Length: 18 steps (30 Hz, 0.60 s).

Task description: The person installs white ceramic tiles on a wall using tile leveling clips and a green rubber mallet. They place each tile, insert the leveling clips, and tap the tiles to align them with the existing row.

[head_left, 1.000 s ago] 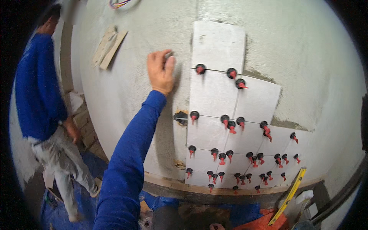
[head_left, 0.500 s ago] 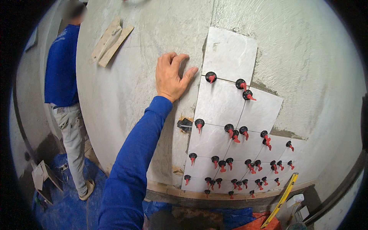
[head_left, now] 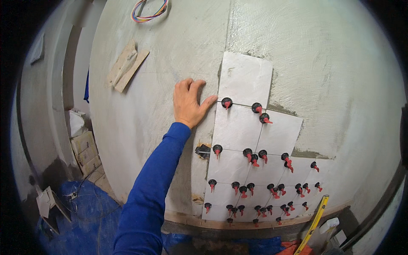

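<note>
My left hand [head_left: 188, 104], in a blue sleeve, rests against the plastered wall with its fingers curled and apart, holding nothing. Its thumb tip reaches the left edge of the tiling, by the joint under the topmost tile [head_left: 245, 78]. Below that joint, another pale grey tile [head_left: 237, 127] has a neighbour [head_left: 278, 131] on its right. A black levelling clip with a red handle [head_left: 227, 103] sits on the joint close to my thumb. Several more such clips dot the joints of the lower rows. My right hand is out of view.
Wet adhesive [head_left: 327, 93] coats the wall right of the tiles. A yellow spirit level [head_left: 312, 225] leans at the lower right. Coloured wires [head_left: 148, 18] stick out above, near a wooden piece [head_left: 127, 66] on the wall. A blue sheet [head_left: 89, 216] covers the floor at left.
My left thumb has come to the tile edge. The view has shifted, so the wall sits lower in it and coloured wires show. The co-worker at left has moved almost out of sight.
</note>
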Tool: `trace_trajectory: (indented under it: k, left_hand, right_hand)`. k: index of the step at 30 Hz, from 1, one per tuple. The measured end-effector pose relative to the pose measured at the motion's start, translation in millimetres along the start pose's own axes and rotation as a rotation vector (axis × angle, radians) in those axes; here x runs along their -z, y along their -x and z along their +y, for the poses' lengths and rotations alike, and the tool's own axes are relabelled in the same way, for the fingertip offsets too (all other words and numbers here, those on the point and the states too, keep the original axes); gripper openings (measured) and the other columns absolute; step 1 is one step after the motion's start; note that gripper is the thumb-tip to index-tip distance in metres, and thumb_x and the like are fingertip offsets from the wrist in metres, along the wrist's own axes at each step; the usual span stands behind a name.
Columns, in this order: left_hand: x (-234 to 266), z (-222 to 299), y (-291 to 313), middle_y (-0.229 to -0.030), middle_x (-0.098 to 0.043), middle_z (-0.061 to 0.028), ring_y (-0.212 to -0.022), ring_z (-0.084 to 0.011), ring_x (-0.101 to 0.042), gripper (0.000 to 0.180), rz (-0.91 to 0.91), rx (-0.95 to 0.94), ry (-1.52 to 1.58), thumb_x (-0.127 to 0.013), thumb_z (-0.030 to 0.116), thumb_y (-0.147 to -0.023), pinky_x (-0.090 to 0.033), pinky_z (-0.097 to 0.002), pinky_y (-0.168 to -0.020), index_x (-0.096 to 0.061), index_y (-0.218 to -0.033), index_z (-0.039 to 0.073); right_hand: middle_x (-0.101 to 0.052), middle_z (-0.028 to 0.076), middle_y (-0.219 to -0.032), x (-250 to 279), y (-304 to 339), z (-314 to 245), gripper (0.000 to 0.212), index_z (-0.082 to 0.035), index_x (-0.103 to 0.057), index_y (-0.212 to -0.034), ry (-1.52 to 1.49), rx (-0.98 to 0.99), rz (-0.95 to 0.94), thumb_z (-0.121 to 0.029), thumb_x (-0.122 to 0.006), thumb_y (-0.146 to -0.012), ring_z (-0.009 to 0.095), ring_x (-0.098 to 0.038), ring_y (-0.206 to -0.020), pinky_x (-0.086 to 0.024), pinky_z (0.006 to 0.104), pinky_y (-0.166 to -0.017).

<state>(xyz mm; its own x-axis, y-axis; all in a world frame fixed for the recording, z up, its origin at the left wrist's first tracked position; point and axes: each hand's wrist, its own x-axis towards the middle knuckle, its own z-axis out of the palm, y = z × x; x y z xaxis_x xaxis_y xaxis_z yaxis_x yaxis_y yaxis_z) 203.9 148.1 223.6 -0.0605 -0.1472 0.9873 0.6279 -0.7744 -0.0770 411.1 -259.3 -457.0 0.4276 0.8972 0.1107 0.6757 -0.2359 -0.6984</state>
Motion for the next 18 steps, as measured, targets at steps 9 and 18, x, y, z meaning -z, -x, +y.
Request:
trace_trajectory:
  k: [9,18]
  left_hand:
    - [14,9,-11,-0.117,-0.054,-0.0127,-0.110,-0.0316,-0.051,0.062,-0.054,0.068,0.056,-0.080,0.054,-0.084,-0.044,-0.0431,-0.098,-0.065,-0.125,0.010]
    - [29,-95,11,-0.147,-0.057,-0.0141,-0.137,-0.0287,-0.054,0.040,-0.463,-0.055,0.117,-0.062,0.027,-0.106,-0.043,-0.0398,-0.116,-0.060,-0.140,0.007]
  right_hand:
    - [-0.071,0.022,-0.097,17,18,-25,0.038,-0.005,-0.075,-0.106,-0.003,-0.119,0.017,-0.041,-0.069,-0.094,0.041,-0.066,-0.082,-0.054,0.0526,-0.079]
    - [-0.071,0.022,-0.097,116,10,-65,0.023,-0.001,-0.071,-0.104,-0.094,-0.126,0.518,-0.024,-0.066,-0.101,0.042,-0.068,-0.087,-0.054,0.0478,-0.078]
